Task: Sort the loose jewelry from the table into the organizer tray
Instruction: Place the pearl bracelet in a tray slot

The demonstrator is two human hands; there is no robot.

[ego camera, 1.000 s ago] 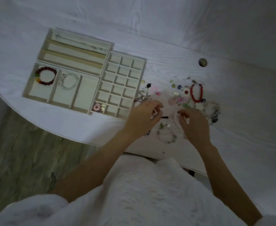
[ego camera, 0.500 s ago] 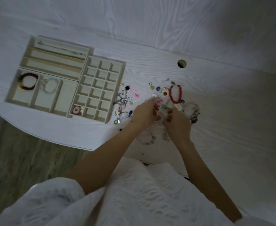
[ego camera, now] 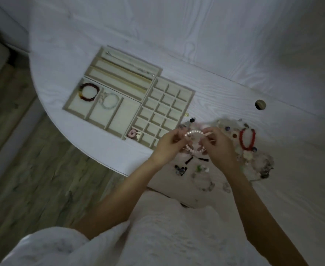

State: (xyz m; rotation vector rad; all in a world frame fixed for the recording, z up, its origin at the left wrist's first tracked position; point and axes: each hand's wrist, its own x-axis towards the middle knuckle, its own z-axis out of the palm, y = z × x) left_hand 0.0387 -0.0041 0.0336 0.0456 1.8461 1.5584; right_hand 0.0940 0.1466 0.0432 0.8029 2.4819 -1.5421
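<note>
A pale pink bead bracelet (ego camera: 194,133) hangs between my hands above the table, just right of the organizer tray (ego camera: 108,114). My left hand (ego camera: 167,145) pinches its left side and my right hand (ego camera: 218,147) pinches its right side. The beige tray holds a dark red bracelet (ego camera: 88,92), a pale bracelet (ego camera: 109,101), a chain (ego camera: 131,64) in the top slot and a pink ring piece (ego camera: 132,133) in a small cell. Loose jewelry lies to the right, among it a red bead bracelet (ego camera: 247,140).
The white wood-grain table (ego camera: 234,64) has a round cable hole (ego camera: 260,105) behind the pile. Its curved front edge runs below the tray, with wood floor (ego camera: 33,169) beyond. Small dark pieces (ego camera: 180,169) and a clear bead bracelet (ego camera: 203,183) lie near my wrists.
Both hands have lifted the pink bead bracelet off the pile and hold it stretched between them. The camera view has swung left, so the tray sits nearer the middle.
</note>
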